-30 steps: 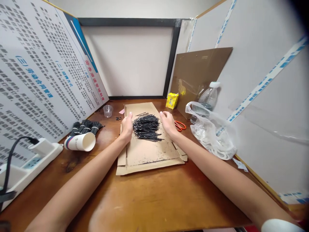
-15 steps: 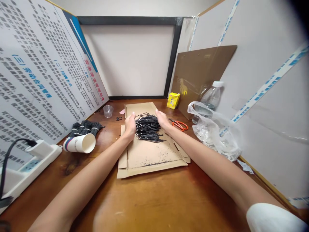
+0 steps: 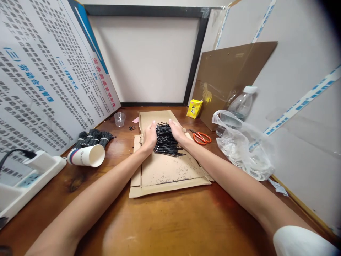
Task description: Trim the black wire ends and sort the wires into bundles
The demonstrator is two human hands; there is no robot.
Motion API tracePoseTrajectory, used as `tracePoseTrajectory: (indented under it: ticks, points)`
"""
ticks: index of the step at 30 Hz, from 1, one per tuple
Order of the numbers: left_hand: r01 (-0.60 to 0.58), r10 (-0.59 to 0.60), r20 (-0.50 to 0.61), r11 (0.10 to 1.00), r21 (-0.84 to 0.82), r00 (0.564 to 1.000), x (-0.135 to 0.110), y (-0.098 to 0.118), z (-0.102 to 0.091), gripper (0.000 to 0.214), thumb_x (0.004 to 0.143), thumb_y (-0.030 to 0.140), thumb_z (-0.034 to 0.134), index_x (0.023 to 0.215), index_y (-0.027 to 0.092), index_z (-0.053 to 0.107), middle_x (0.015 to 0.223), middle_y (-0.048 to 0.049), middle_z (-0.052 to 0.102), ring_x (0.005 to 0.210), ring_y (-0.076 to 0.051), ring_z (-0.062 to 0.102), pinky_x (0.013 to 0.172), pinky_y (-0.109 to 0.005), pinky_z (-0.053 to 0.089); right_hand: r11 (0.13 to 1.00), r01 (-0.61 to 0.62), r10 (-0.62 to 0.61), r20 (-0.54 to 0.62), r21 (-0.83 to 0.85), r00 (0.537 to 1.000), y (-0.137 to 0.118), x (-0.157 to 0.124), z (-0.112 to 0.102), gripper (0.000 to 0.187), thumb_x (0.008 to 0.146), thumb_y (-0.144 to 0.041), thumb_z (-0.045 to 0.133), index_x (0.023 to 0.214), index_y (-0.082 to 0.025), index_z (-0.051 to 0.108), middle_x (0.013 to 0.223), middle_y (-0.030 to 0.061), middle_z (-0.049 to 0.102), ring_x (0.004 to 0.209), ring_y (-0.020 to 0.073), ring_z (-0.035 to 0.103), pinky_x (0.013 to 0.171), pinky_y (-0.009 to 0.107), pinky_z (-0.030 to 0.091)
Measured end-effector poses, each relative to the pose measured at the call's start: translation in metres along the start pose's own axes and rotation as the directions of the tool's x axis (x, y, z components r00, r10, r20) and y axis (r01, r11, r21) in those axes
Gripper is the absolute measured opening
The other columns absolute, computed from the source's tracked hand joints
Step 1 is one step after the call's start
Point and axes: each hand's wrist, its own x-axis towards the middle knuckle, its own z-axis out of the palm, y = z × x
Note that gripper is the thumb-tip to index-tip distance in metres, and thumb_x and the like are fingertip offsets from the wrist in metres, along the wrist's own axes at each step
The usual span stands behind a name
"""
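A heap of thin black sticks (image 3: 167, 140) lies crosswise on a flattened cardboard piece (image 3: 170, 170). My left hand (image 3: 150, 136) cups its left ends, thumb up, while my right hand (image 3: 176, 131) cups the right ends. The heap is squeezed between both palms; most of my fingers are hidden. Some lower sticks poke out unevenly toward the right. Black specks are scattered over the near part of the cardboard. Close to my right wrist are orange-handled scissors (image 3: 201, 137).
Left: banded black bundles (image 3: 94, 138), a tipped paper cup (image 3: 86, 155), a power strip (image 3: 32, 177), a clear plastic cup (image 3: 120, 119) and small black bits (image 3: 132, 128). Right: a yellow box (image 3: 194, 108), a bottle (image 3: 241, 103) and a plastic bag (image 3: 242, 149). Panels enclose the wooden table (image 3: 160, 224).
My hands have come closer together, the left one moving right, and the black sticks are pressed into a narrower heap. The view has shifted slightly.
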Motion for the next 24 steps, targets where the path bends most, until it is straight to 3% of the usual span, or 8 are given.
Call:
tracePoseTrajectory:
  ticks: [4, 7, 10, 12, 15, 17, 20, 24]
  points:
    - [-0.035, 0.034, 0.024, 0.998, 0.052, 0.999, -0.002, -0.001, 0.001, 0.050, 0.102, 0.052, 0.034, 0.082, 0.015, 0.062, 0.084, -0.0069, 0.066, 0.080, -0.019, 0.060, 0.080, -0.035, 0.047, 0.998, -0.053, 0.053, -0.012, -0.019, 0.999, -0.008, 0.000, 0.001, 0.055, 0.096, -0.061, 0.021, 0.091, -0.022, 0.060, 0.105, 0.0108, 0.069, 0.100, 0.0279, 0.062, 0.093, 0.046, 0.046]
    - [-0.058, 0.056, 0.023, 0.993, 0.107, 0.998, 0.001, -0.003, -0.001, 0.048, 0.102, 0.052, 0.036, 0.089, 0.014, 0.063, 0.089, -0.0068, 0.066, 0.084, -0.019, 0.062, 0.084, -0.037, 0.047, 0.998, -0.046, 0.046, -0.011, -0.052, 0.999, -0.019, -0.005, -0.010, 0.061, 0.097, -0.059, 0.018, 0.103, -0.018, 0.063, 0.115, 0.0148, 0.068, 0.110, 0.0309, 0.061, 0.099, 0.051, 0.043]
    - [-0.103, 0.098, 0.037, 0.981, 0.166, 0.994, 0.008, -0.003, -0.007, 0.044, 0.101, 0.051, 0.040, 0.096, 0.013, 0.063, 0.096, -0.0072, 0.066, 0.091, -0.020, 0.063, 0.089, -0.041, 0.047, 0.995, 0.039, -0.037, 0.019, -0.094, 0.999, -0.033, -0.025, -0.031, 0.063, 0.094, -0.063, 0.034, 0.130, -0.016, 0.055, 0.142, 0.0160, 0.053, 0.135, 0.0306, 0.045, 0.113, 0.050, 0.031]
    - [-0.163, 0.149, 0.084, 0.966, 0.199, 0.985, 0.016, -0.002, -0.011, 0.040, 0.101, 0.048, 0.044, 0.102, 0.013, 0.063, 0.103, -0.0083, 0.066, 0.099, -0.022, 0.062, 0.094, -0.044, 0.047, 0.982, 0.146, -0.134, 0.104, -0.123, 0.986, -0.039, -0.047, -0.046, 0.071, 0.090, -0.065, 0.045, 0.143, -0.017, 0.045, 0.154, 0.0126, 0.040, 0.144, 0.0262, 0.033, 0.120, 0.043, 0.023]
    - [-0.277, 0.227, 0.221, 0.932, 0.232, 0.948, 0.029, 0.002, -0.014, 0.032, 0.098, 0.042, 0.053, 0.106, 0.013, 0.064, 0.112, -0.0091, 0.065, 0.109, -0.023, 0.060, 0.099, -0.047, 0.044, 0.784, 0.525, -0.377, 0.418, -0.332, 0.827, -0.040, -0.078, -0.060, 0.086, 0.089, -0.067, 0.046, 0.153, -0.012, 0.028, 0.161, 0.0167, 0.023, 0.150, 0.0279, 0.017, 0.122, 0.047, 0.017]
    - [-0.337, 0.253, 0.316, 0.909, 0.248, 0.914, 0.035, 0.003, -0.014, 0.029, 0.096, 0.040, 0.057, 0.105, 0.013, 0.065, 0.112, -0.0089, 0.065, 0.109, -0.023, 0.060, 0.100, -0.047, 0.044, 0.653, 0.629, -0.400, 0.513, -0.422, 0.760, -0.036, -0.088, -0.061, 0.092, 0.089, -0.070, 0.044, 0.153, -0.005, 0.026, 0.160, 0.0215, 0.022, 0.151, 0.0318, 0.011, 0.122, 0.051, 0.017]
    - [-0.373, 0.252, 0.393, 0.887, 0.271, 0.884, 0.033, 0.002, -0.010, 0.030, 0.097, 0.041, 0.056, 0.101, 0.013, 0.066, 0.104, -0.0073, 0.067, 0.101, -0.022, 0.063, 0.095, -0.045, 0.048, 0.564, 0.651, -0.381, 0.540, -0.507, 0.750, -0.029, -0.084, -0.054, 0.097, 0.090, -0.072, 0.038, 0.151, 0.002, 0.027, 0.159, 0.0257, 0.021, 0.150, 0.0363, 0.007, 0.121, 0.054, 0.017]
    - [-0.381, 0.257, 0.378, 0.873, 0.305, 0.889, 0.021, -0.004, -0.004, 0.033, 0.100, 0.042, 0.051, 0.103, 0.013, 0.065, 0.103, -0.0072, 0.067, 0.098, -0.021, 0.064, 0.093, -0.043, 0.050, 0.550, 0.669, -0.378, 0.565, -0.500, 0.733, -0.020, -0.065, -0.047, 0.097, 0.092, -0.071, 0.031, 0.150, 0.005, 0.026, 0.158, 0.0279, 0.020, 0.150, 0.0365, 0.011, 0.121, 0.053, 0.018]
